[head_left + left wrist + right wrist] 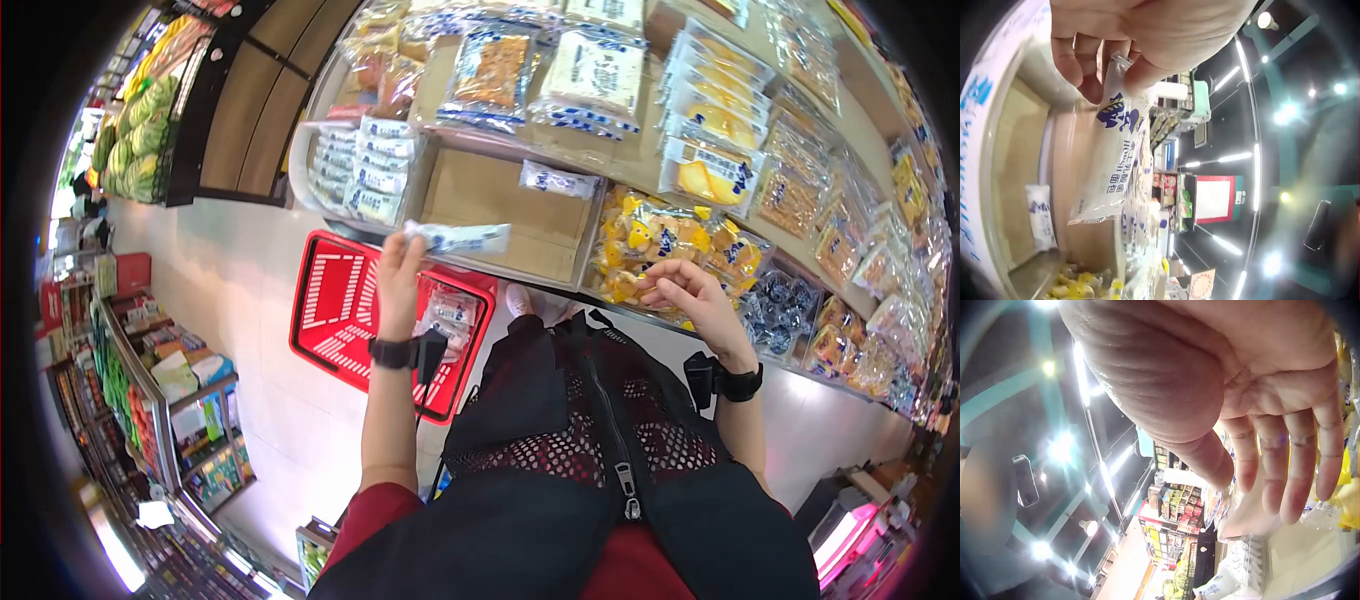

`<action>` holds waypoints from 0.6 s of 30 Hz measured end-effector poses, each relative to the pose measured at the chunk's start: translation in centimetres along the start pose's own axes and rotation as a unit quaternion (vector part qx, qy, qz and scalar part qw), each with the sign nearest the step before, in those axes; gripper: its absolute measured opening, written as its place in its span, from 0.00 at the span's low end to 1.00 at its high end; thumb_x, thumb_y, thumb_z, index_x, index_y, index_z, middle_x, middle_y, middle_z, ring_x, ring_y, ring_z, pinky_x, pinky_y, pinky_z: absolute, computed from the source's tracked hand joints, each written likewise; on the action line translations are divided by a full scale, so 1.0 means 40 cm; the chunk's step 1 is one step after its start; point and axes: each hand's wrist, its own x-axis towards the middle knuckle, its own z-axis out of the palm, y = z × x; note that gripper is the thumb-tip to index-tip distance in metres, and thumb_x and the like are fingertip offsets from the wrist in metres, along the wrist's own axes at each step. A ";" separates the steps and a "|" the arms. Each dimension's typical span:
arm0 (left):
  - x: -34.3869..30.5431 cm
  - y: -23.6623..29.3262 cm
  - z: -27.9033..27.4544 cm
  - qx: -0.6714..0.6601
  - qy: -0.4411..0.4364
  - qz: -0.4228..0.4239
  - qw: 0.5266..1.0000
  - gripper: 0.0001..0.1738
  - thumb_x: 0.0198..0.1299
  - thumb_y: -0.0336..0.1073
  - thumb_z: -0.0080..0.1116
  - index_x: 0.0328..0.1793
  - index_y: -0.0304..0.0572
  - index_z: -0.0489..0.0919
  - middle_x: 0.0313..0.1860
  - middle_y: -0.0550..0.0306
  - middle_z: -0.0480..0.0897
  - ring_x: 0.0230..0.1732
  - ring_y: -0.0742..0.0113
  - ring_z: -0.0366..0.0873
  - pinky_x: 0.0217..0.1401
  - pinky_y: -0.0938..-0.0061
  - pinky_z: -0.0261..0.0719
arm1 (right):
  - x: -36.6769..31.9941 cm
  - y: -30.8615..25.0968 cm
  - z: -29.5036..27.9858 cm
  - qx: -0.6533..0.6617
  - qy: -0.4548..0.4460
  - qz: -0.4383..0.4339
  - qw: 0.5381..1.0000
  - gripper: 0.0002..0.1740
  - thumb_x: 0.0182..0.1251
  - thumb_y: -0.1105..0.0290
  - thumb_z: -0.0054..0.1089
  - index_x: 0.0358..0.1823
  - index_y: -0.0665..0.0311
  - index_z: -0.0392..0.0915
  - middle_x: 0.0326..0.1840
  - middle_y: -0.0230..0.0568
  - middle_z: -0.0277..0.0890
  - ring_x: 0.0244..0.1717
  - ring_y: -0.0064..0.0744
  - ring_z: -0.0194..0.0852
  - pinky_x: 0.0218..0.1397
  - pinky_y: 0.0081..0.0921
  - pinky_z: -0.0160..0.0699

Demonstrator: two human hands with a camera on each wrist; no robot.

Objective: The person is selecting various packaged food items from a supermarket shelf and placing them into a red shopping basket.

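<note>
My left hand point(397, 285) pinches one end of a white bread packet point(465, 238) with blue print; in the left wrist view the bread packet point(1107, 156) hangs from thumb and fingers. It overlaps the front edge of a cardboard-lined compartment point(470, 190). One similar packet point(557, 180) lies at that compartment's back right. To its left, a compartment holds rows of white packets point(382, 170). My right hand point(700, 305) is over the yellow-wrapped packets point(650, 235), its fingers loosely bent. The right wrist view shows its palm and fingers point(1272, 462) holding nothing.
A red shopping basket point(325, 345) with several packets inside stands on the floor below the shelf. Flat bread packs point(590, 75) and yellow pastry packs point(710, 170) fill the upper shelf. Dark-wrapped packets point(780, 305) lie at the right. Watermelons point(140, 130) are far left.
</note>
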 end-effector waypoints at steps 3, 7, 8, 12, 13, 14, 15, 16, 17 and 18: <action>0.118 -0.049 0.121 -0.013 -0.116 -0.063 0.991 0.13 0.65 0.38 0.53 0.51 0.41 0.73 0.44 0.60 0.80 0.42 0.76 0.77 0.42 0.80 0.75 | -0.027 0.014 -0.017 0.013 0.038 0.002 0.999 0.14 0.71 0.68 0.49 0.53 0.68 0.70 0.47 0.40 0.77 0.45 0.25 0.76 0.52 0.23 0.75; 0.254 -0.174 0.219 -0.080 -0.183 -0.195 0.960 0.12 0.65 0.37 0.52 0.51 0.42 0.72 0.45 0.59 0.80 0.44 0.72 0.78 0.43 0.78 0.76 | -0.071 0.025 -0.025 0.027 0.082 0.013 0.996 0.13 0.71 0.68 0.48 0.51 0.67 0.70 0.46 0.42 0.78 0.45 0.27 0.77 0.51 0.24 0.74; 0.284 -0.201 0.233 -0.083 -0.206 -0.233 0.947 0.12 0.65 0.36 0.51 0.52 0.42 0.72 0.45 0.58 0.80 0.45 0.70 0.78 0.44 0.76 0.77 | -0.081 0.031 -0.028 0.026 0.095 0.013 0.995 0.13 0.71 0.68 0.48 0.51 0.67 0.70 0.46 0.42 0.78 0.45 0.27 0.77 0.51 0.24 0.74; 0.322 -0.239 0.284 -0.069 -0.190 -0.298 0.933 0.10 0.64 0.33 0.50 0.51 0.42 0.71 0.43 0.56 0.80 0.43 0.67 0.79 0.46 0.71 0.80 | -0.108 0.049 -0.036 0.029 0.118 0.015 0.992 0.13 0.70 0.68 0.48 0.50 0.68 0.70 0.46 0.43 0.77 0.44 0.28 0.77 0.51 0.25 0.75; 0.322 -0.252 0.287 -0.063 -0.175 -0.309 0.933 0.10 0.64 0.33 0.50 0.50 0.42 0.71 0.43 0.56 0.80 0.43 0.67 0.79 0.45 0.70 0.80 | -0.112 0.050 -0.038 0.031 0.124 0.021 0.992 0.13 0.70 0.68 0.48 0.50 0.68 0.70 0.46 0.43 0.77 0.44 0.28 0.77 0.51 0.25 0.75; 0.320 -0.265 0.288 -0.064 -0.172 -0.310 0.933 0.10 0.64 0.33 0.50 0.50 0.42 0.71 0.43 0.56 0.80 0.43 0.67 0.79 0.45 0.70 0.80 | -0.114 0.053 -0.041 0.030 0.122 0.022 0.992 0.13 0.70 0.68 0.48 0.50 0.68 0.70 0.46 0.43 0.77 0.44 0.28 0.77 0.51 0.25 0.75; 0.310 -0.255 0.293 -0.039 -0.165 -0.300 0.939 0.10 0.63 0.33 0.50 0.50 0.41 0.71 0.43 0.55 0.80 0.44 0.66 0.79 0.45 0.69 0.81 | -0.116 0.057 -0.044 0.036 0.120 0.023 0.992 0.13 0.70 0.68 0.49 0.50 0.68 0.70 0.46 0.42 0.78 0.44 0.27 0.78 0.50 0.24 0.75; 0.301 -0.245 0.298 -0.013 -0.158 -0.290 0.944 0.10 0.63 0.33 0.50 0.49 0.41 0.70 0.42 0.55 0.80 0.45 0.66 0.79 0.44 0.68 0.81 | -0.117 0.059 -0.045 0.042 0.119 0.024 0.992 0.13 0.70 0.68 0.50 0.50 0.67 0.70 0.46 0.41 0.78 0.44 0.27 0.78 0.50 0.22 0.74; 0.296 -0.234 0.305 -0.014 -0.156 -0.291 0.944 0.10 0.63 0.33 0.50 0.49 0.41 0.70 0.42 0.55 0.80 0.45 0.66 0.79 0.44 0.68 0.81 | -0.116 0.058 -0.044 0.041 0.116 0.025 0.992 0.13 0.70 0.68 0.50 0.50 0.67 0.70 0.46 0.41 0.78 0.44 0.27 0.78 0.50 0.22 0.74; 0.292 -0.209 0.315 0.067 -0.175 -0.273 0.944 0.11 0.63 0.34 0.51 0.50 0.40 0.70 0.42 0.54 0.80 0.46 0.65 0.79 0.43 0.67 0.81 | -0.113 0.056 -0.043 0.032 0.111 0.023 0.993 0.13 0.70 0.68 0.49 0.50 0.68 0.70 0.46 0.42 0.78 0.44 0.27 0.77 0.50 0.24 0.74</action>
